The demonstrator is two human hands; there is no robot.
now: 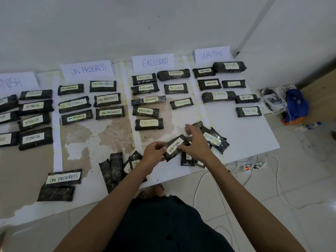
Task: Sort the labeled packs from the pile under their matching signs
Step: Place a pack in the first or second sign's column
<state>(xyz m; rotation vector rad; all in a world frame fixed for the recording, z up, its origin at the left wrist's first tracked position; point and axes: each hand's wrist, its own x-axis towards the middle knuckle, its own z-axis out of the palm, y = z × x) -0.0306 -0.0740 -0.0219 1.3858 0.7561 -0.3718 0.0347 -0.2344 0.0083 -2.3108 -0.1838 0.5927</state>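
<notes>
A dark pack labeled WAITING point(175, 147) is held tilted above the mat. My left hand point(153, 151) grips its near left end and my right hand point(195, 142) holds its right end. Just right of it lies an EXCLUDED pack point(214, 140), turned askew, with more pile packs point(188, 160) under my right wrist. Paper signs stand at the wall: FINISH point(12, 82), ON PROGRESS point(88, 69), EXCLUDED point(154, 61), WAITING point(211, 54). Rows of matching packs lie below each sign.
Loose packs lie at the mat's near edge: an ON PROGRESS pack point(64, 177) over an unlabeled one, and dark packs point(113, 170) left of my left arm. A power strip point(251, 167) with cables, a blue bag point(295, 106) and a white device point(272, 99) sit right.
</notes>
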